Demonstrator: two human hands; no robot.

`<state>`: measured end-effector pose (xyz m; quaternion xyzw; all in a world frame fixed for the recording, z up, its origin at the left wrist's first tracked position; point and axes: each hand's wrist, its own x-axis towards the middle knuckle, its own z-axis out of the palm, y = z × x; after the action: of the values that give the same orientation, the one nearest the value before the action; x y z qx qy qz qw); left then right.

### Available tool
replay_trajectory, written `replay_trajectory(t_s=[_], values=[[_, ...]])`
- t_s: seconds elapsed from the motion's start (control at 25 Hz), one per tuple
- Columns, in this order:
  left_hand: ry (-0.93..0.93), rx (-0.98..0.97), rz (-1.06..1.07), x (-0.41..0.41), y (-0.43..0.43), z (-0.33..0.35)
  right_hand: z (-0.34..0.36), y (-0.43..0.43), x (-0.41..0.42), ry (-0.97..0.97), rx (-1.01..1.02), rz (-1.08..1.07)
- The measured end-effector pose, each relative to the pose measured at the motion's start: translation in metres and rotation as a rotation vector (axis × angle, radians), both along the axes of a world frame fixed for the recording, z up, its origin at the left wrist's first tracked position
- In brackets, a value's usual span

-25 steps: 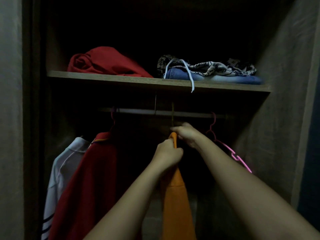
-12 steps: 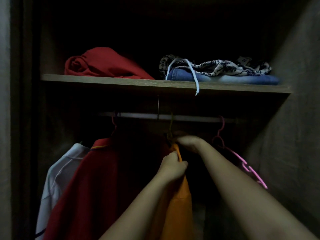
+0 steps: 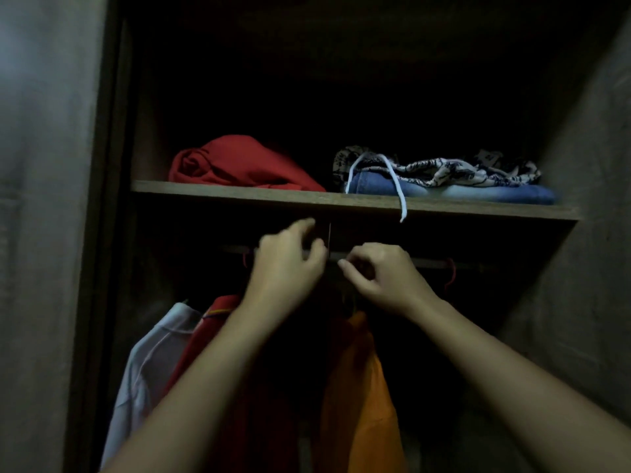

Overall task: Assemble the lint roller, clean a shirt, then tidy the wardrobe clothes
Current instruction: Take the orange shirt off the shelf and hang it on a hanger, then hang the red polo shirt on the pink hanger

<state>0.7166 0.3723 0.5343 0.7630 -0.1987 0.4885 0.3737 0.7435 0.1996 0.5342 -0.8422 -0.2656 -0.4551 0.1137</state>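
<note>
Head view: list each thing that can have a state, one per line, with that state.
Orange shirt: hanging.
Red shirt: hanging.
White shirt: hanging.
Red garment: bundled on shelf.
Jeans: folded on shelf.
Drawstring: dangling over shelf edge.
Left hand: at rail, grip unclear.
Right hand: fingers curled, grip unclear.

Home wardrobe: shelf (image 3: 239,196), hanging shirts (image 3: 362,387).

The shelf (image 3: 239,194) sits low over the rail (image 3: 426,263), leaving only a thin slot between them. Below the rail, a white shirt (image 3: 150,363), a red shirt (image 3: 211,336) and an orange shirt (image 3: 362,387) crowd the left and middle. To the right there is open dark space apart from one red hanger (image 3: 450,274). A drawstring (image 3: 397,189) dangles over the shelf edge.
</note>
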Motion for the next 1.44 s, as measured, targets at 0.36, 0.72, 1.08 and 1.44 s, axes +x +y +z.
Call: replay_trajectory(t_s=[0.36,0.72,1.08,1.44], values=[[-0.127,0.213,0.345,0.059,0.114,0.039,0.102,0.102,-0.004,-0.156,-0.034,-0.088],[-0.393,0.514,0.557,0.102,0.175,0.009,0.150,0.150,0.044,0.492,-0.035,-0.159],[-0.239,0.508,0.538,0.092,0.169,0.006,0.152,0.158,0.029,0.075,0.041,-0.223],[-0.442,0.069,0.121,0.012,0.135,0.074,0.181,0.109,-0.070,-0.048,0.125,-0.246]])
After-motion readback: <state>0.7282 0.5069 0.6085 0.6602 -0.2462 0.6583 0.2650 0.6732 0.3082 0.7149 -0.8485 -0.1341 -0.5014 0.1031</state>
